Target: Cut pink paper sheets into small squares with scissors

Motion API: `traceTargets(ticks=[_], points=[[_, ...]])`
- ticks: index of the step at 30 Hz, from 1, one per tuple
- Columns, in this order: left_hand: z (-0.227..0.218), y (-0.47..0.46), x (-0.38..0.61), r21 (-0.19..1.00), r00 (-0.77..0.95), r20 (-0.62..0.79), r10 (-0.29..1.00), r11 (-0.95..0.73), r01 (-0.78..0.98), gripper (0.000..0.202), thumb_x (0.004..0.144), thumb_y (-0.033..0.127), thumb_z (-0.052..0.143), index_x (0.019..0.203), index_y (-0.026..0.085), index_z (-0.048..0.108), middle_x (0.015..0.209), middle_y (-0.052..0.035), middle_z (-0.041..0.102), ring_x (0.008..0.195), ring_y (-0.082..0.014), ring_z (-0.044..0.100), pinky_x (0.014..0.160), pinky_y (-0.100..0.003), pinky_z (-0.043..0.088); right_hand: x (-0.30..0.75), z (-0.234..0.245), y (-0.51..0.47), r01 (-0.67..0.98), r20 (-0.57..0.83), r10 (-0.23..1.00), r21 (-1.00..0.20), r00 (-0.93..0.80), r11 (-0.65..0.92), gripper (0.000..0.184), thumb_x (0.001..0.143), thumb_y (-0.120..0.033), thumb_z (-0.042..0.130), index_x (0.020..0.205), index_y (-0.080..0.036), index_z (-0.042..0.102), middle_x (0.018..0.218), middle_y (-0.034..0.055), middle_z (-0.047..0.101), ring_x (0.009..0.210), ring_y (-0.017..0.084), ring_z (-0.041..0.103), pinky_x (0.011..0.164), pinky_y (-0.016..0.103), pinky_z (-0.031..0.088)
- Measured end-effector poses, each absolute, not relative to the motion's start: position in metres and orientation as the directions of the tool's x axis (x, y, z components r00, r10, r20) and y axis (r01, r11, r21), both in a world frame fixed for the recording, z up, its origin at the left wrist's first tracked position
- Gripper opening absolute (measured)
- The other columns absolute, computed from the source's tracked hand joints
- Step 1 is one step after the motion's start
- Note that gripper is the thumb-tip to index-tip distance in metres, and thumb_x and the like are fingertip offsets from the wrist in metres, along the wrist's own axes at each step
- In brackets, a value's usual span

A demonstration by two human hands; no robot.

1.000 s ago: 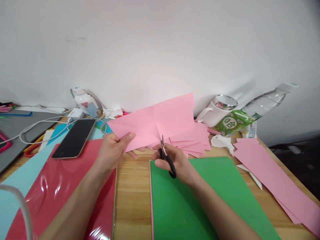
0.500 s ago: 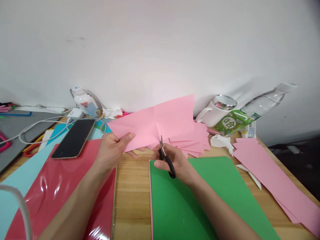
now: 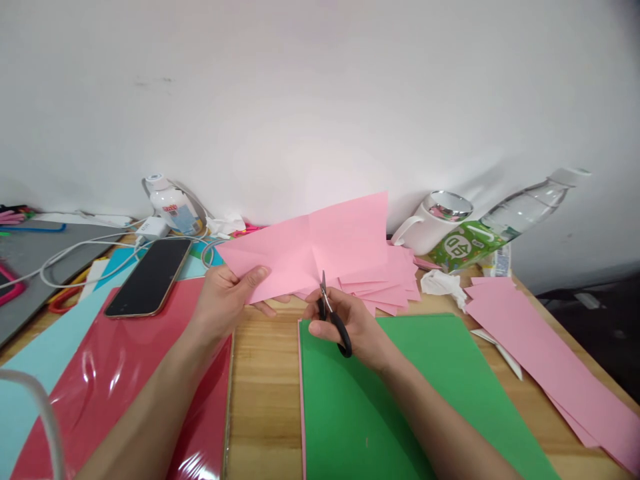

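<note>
My left hand [image 3: 226, 300] pinches the lower left edge of a creased pink paper sheet [image 3: 310, 243] and holds it up above the wooden table [image 3: 265, 373]. My right hand [image 3: 350, 323] grips small black-handled scissors [image 3: 331, 313]. Their blades point up and meet the sheet's bottom edge at its middle crease. A pile of cut pink pieces [image 3: 387, 280] lies just behind the scissors.
A green sheet [image 3: 400, 400] lies under my right forearm, red wrapped paper [image 3: 115, 380] and a light blue sheet [image 3: 45, 353] at left with a phone [image 3: 149, 277] and cables. A small white bottle [image 3: 170, 203], a mug [image 3: 433, 220], a water bottle [image 3: 505, 223] and pink strips [image 3: 540, 353] stand behind and right.
Almost nothing has moved. The pink sheet's right corner sits slightly lower than a second ago, and the scissors have shifted a touch to the left at the sheet's lower edge.
</note>
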State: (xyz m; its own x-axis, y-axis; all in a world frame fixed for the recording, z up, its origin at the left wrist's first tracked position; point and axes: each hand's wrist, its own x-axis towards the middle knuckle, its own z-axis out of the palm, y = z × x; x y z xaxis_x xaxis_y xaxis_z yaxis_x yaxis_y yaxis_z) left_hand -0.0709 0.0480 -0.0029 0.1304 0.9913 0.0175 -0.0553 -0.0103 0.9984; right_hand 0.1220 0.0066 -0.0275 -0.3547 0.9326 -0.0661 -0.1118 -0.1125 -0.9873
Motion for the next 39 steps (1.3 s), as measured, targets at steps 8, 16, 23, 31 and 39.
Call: traceTargets(ticks=[8, 16, 23, 31, 39], points=[[-0.0031, 0.0495, -0.0727, 0.999, 0.141, 0.029, 0.99, -0.025, -0.036, 0.022, 0.074, 0.028, 0.063, 0.088, 0.012, 0.067, 0.059, -0.0033, 0.068, 0.05, -0.0216, 0.066, 0.035, -0.028, 0.054, 0.1222, -0.0283, 0.0068, -0.116, -0.059, 0.931, -0.987, -0.36, -0.108, 0.04, 0.059, -0.035, 0.077, 0.089, -0.017, 0.056, 0.078, 0.0007, 0.057, 0.067, 0.011, 0.05, 0.063, 0.025, 0.039], [-0.0031, 0.0491, -0.073, 0.998, 0.16, 0.03, 0.987, -0.021, -0.056, 0.022, 0.074, 0.027, 0.063, 0.09, 0.013, 0.067, 0.059, -0.0027, 0.068, 0.051, -0.0217, 0.066, 0.034, -0.028, 0.054, 0.1217, -0.0307, 0.008, -0.128, -0.079, 0.937, -0.983, -0.341, -0.129, 0.04, 0.062, -0.032, 0.076, 0.092, -0.017, 0.054, 0.079, 0.0012, 0.057, 0.069, 0.011, 0.05, 0.064, 0.025, 0.038], [-0.0039, 0.0501, -0.0738, 0.999, 0.155, 0.029, 0.988, -0.022, -0.041, 0.023, 0.073, 0.028, 0.063, 0.09, 0.012, 0.067, 0.059, -0.0033, 0.068, 0.05, -0.0221, 0.066, 0.034, -0.029, 0.054, 0.1224, -0.0298, 0.0078, -0.113, -0.074, 0.933, -0.986, -0.353, -0.121, 0.039, 0.063, -0.032, 0.075, 0.092, -0.017, 0.055, 0.077, 0.0008, 0.057, 0.069, 0.011, 0.051, 0.064, 0.025, 0.038], [-0.0027, 0.0489, -0.0736, 1.0, 0.15, 0.009, 0.989, -0.007, -0.017, 0.025, 0.073, 0.03, 0.063, 0.091, 0.013, 0.067, 0.055, -0.0025, 0.067, 0.043, -0.0198, 0.063, 0.034, -0.029, 0.053, 0.1217, -0.0279, 0.0069, -0.095, -0.084, 0.933, -0.988, -0.351, -0.125, 0.038, 0.063, -0.033, 0.075, 0.09, -0.016, 0.054, 0.077, 0.001, 0.057, 0.067, 0.01, 0.05, 0.063, 0.025, 0.039], [0.0003, 0.0476, -0.0727, 1.0, 0.138, 0.015, 0.99, -0.012, -0.027, 0.023, 0.074, 0.028, 0.063, 0.09, 0.012, 0.067, 0.055, -0.0024, 0.066, 0.041, -0.019, 0.062, 0.034, -0.029, 0.053, 0.1215, -0.03, 0.0073, -0.104, -0.083, 0.933, -0.986, -0.351, -0.127, 0.039, 0.063, -0.032, 0.075, 0.092, -0.016, 0.054, 0.079, 0.0013, 0.057, 0.069, 0.01, 0.05, 0.065, 0.025, 0.039]])
